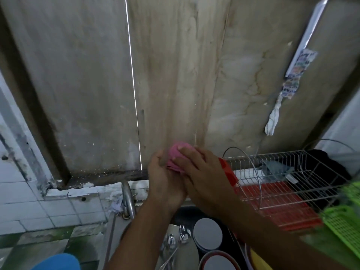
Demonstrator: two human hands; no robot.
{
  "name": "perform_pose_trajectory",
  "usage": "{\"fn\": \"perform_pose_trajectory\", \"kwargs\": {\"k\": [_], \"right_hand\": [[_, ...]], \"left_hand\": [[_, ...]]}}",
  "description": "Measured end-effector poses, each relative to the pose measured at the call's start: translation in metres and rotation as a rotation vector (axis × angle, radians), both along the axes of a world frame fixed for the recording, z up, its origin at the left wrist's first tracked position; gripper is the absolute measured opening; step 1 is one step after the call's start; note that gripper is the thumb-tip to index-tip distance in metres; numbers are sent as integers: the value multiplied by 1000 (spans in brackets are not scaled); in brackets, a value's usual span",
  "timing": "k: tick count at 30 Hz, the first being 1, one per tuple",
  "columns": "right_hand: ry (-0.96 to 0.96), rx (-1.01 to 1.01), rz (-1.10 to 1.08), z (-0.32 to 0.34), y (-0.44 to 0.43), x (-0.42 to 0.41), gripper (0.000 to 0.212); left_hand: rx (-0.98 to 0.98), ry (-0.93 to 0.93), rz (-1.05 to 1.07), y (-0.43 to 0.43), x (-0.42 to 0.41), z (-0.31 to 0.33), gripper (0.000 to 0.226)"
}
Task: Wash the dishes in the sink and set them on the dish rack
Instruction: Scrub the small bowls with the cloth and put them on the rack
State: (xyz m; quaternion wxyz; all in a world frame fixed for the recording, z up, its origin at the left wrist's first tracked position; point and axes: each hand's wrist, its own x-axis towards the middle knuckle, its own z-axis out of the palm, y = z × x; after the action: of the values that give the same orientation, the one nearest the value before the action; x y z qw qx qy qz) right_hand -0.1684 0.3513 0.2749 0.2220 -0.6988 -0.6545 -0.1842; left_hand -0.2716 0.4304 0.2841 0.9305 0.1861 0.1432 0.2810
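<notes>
Dishes (207,235) wait low in my view, down in the dark sink (186,212): a round grey plate lies flat, and just nearer me is a bowl (220,263) with a reddish-brown rim, mouth up. Left of them lie shiny metal spoons (171,240) and a fork (182,228), their long axes running from the far side of the basin toward me, heads away. Both hands are raised above the sink in front of the stained, streaked wall (175,75), with a small pink object (175,152) between them. Its rounded end points up and away toward the wall; I cannot tell whether it is a scrub pad or a small dish, nor its long axis. My left hand (163,178) cups it from the left with curled fingers, and my right hand (202,176) wraps over its front, one fingertip on top. To the right stands the dish rack (282,172), thin white wire in a grid, long axis along the wall, sitting on a red plastic tray (272,209). A bright green slotted plastic basket (342,221) sits at the right edge. A curved chrome faucet (127,197) rises left of the hands, beside white tiles (29,201). A torn printed sticker (300,75) clings high on the right; its writing is too blurred to read.
</notes>
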Motion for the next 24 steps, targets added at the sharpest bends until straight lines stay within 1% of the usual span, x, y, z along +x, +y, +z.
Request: {"fn": "perform_pose_trajectory", "kwargs": {"k": [2, 3, 4, 6, 7, 8, 9, 12, 13, 14, 15, 17, 18, 20, 21, 23, 24], "right_hand": [[87, 108, -15, -19, -10, -2, 49], [169, 187, -32, -27, -12, -1, 48], [310, 262, -60, -31, -13, 1, 47], [650, 362, -130, -28, -6, 9, 39], [779, 377, -157, -23, -1, 16, 36], [819, 351, -173, -14, 2, 22, 34], [763, 303, -172, -4, 4, 25, 35], [386, 132, -104, 14, 1, 24, 44], [314, 121, -62, 16, -1, 25, 43], [300, 126, -37, 20, -2, 27, 39], [359, 142, -34, 24, -1, 32, 34], [579, 164, -76, 28, 4, 37, 31], [591, 177, -105, 26, 6, 31, 32], [442, 247, -147, 12, 6, 8, 39], [397, 295, -142, 3, 5, -5, 43], [423, 380, -130, -16, 3, -21, 44], [522, 423, -131, -19, 4, -21, 41]], "left_hand": [[-15, 19, 36, 1, 5, 3, 61], [0, 45, 55, 0, 7, 4, 53], [10, 70, 76, -2, 9, 5, 45], [33, 128, 90, -7, 12, 4, 33], [61, 166, 84, -10, 11, 5, 29], [100, 206, 71, -12, 12, 5, 28], [138, 237, 59, -14, 12, 5, 30], [165, 238, 93, -13, 12, 6, 35], [155, 222, 107, -12, 11, 7, 35], [154, 206, 111, -11, 10, 8, 35], [156, 201, 112, -12, 8, 9, 35], [171, 203, 119, -15, 7, 11, 34], [170, 192, 131, -16, 7, 12, 36], [126, 133, 162, -13, 7, 17, 39], [89, 99, 183, -12, 6, 20, 41], [28, 36, 206, -10, 5, 23, 42], [16, 15, 213, -11, 4, 23, 40]]}}
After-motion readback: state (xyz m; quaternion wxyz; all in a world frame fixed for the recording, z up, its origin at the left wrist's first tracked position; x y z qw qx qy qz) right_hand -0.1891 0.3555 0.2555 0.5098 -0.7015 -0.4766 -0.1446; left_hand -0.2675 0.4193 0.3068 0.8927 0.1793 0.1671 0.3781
